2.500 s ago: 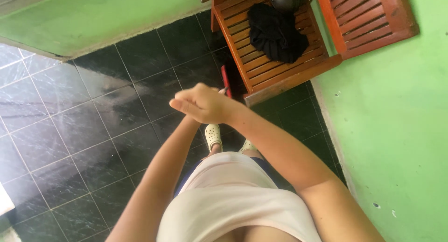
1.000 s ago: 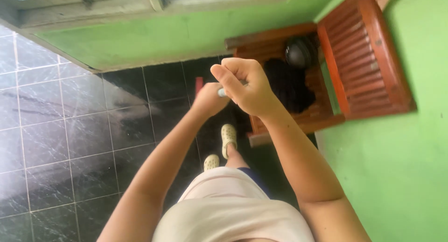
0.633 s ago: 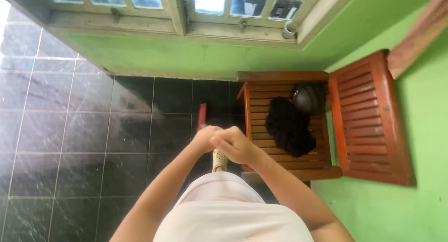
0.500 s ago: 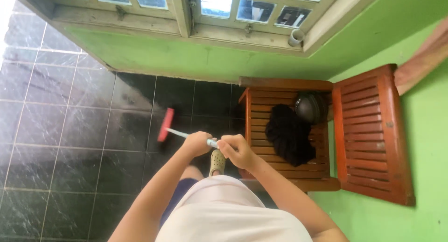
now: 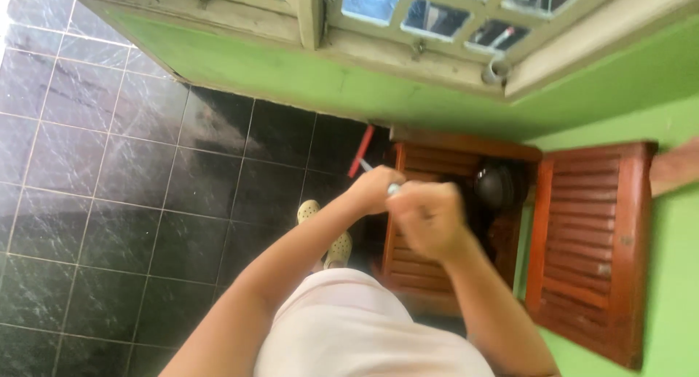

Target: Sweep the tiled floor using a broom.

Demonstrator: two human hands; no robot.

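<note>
Since half a second ago your broom head [image 5: 361,151] swung right, now just beyond your left hand [image 5: 375,190]. Both hands, right hand [image 5: 429,218] too, clench the light, stiff, slick handle [image 5: 378,177]; grip stays low.

Green walls [image 5: 291,78], dark tiled floor [image 5: 131,202], slatted wooden chair [image 5: 582,246].

Head camera looks steeply down, near floor [image 5: 109,166].

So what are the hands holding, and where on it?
Both the left hand and the right hand grip the pale handle of a red-headed floor tool, at its upper end.
</note>
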